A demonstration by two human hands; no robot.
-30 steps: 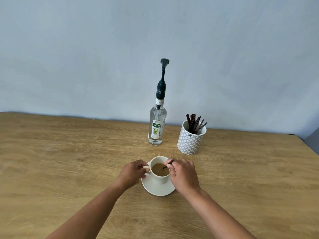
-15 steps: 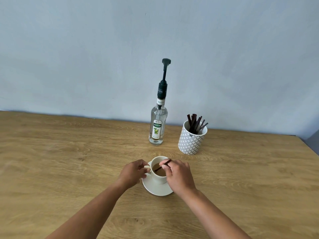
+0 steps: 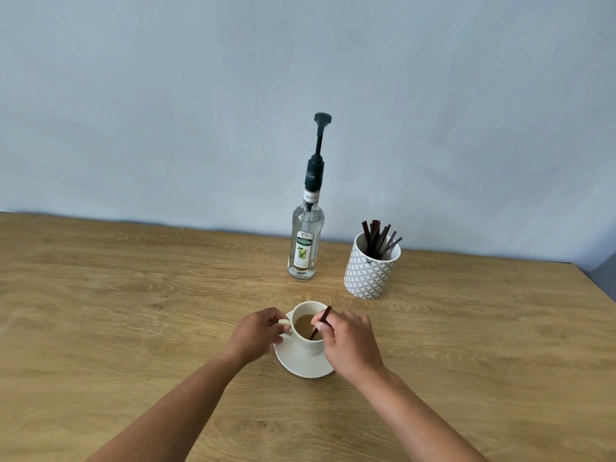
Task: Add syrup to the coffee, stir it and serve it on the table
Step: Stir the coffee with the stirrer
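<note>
Stirring step, by the look of it. Right hand (image 3: 348, 345) pinches a dark stir stick (image 3: 320, 323) between thumb and fingertips (image 3: 319, 326); fingers closed on it, grip near the stick's upper part. Stick's long axis runs tilted: top end up and away from the fingers, lower end down and toward the person, dipping into the coffee (image 3: 306, 325). Coffee lies directly below and just left of the pinching fingers.

Left hand (image 3: 258, 335) closed on the cup's handle (image 3: 285, 325), steadying the cup (image 3: 308, 331). Cup sits upright on a white saucer (image 3: 300, 363), between the two hands, touching both.

Syrup bottle (image 3: 305, 243) with pump stands beyond the fingertips, well apart, upright. Patterned holder (image 3: 370, 271) of spare sticks beyond the right hand, apart from it.

Judgement: syrup likely already in. The stirring turns on the stick staying inside the rim; the right hand is the one working. Left hand is placed to lift for serving. Risk: slopping over the rim onto the saucer.
</note>
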